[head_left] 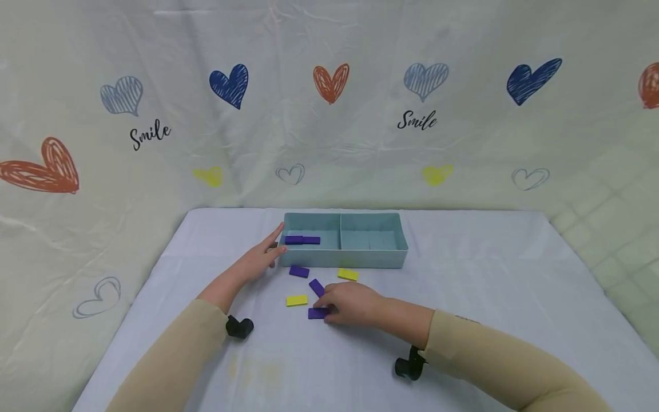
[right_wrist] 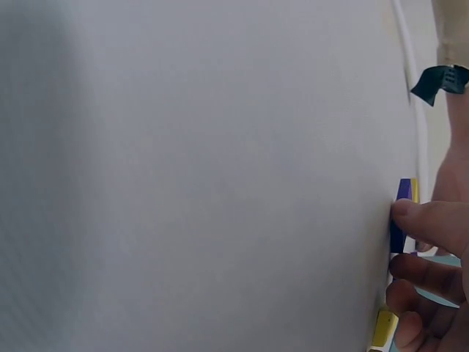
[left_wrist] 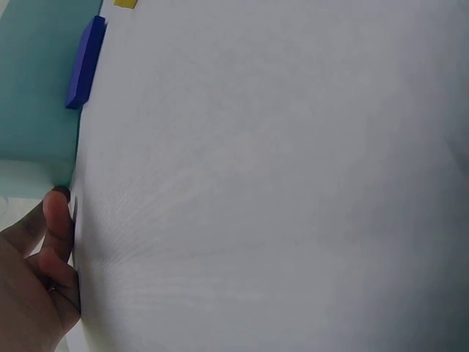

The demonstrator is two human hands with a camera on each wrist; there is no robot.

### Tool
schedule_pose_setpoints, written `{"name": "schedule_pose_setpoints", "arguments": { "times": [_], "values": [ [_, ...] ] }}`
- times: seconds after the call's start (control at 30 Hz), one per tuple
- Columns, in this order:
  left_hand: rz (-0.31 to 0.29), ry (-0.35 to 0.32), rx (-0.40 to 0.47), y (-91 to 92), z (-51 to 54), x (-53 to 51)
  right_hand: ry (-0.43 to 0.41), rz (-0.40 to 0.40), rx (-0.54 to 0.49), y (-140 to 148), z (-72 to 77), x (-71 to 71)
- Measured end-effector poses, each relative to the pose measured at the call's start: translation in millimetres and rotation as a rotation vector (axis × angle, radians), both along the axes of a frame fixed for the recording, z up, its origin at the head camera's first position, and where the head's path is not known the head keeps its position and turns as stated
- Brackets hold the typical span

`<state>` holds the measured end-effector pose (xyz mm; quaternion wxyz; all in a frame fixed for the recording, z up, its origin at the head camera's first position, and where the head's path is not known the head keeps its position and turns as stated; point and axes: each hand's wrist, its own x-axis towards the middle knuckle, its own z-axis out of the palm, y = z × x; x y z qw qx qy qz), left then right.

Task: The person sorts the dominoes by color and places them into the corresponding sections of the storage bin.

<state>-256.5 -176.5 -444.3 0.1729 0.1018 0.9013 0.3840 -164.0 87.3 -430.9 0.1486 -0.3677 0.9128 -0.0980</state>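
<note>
My left hand (head_left: pixel 255 260) rests against the left end of a blue-green two-compartment box (head_left: pixel 345 259), index finger stretched along that end and thumb at the near corner. In the left wrist view, its other fingers bend beside the box. Inside the left compartment lie two purple blocks (head_left: pixel 302 240), end to end. With thumb and index finger, my right hand (head_left: pixel 355 303) pinches a purple block (head_left: pixel 316 313) at the table surface; its right end is hidden. Another purple block (head_left: pixel 316 286) lies slantwise just beyond those fingers.
A third loose purple block (head_left: pixel 299 271) lies close to the box front. One yellow block (head_left: pixel 348 275) is near the box front, another yellow block (head_left: pixel 296 300) left of the right hand. The white-covered table (head_left: pixel 479 286) ends at a printed backdrop (head_left: pixel 370 137).
</note>
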Motion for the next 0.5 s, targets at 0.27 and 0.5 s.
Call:
{"name": "schedule_pose_setpoints", "arguments": {
  "times": [0.27, 0.5],
  "values": [
    [-0.01, -0.003, -0.003, -1.5, -1.6, -1.5, 0.011, 0.012, -0.002, -1.9, 3.1, 2.5],
    [-0.012, -0.005, -0.004, -1.1, 1.0, -0.3, 0.038, 0.032, 0.006, -3.0, 4.9, 4.2]
  ]
}}
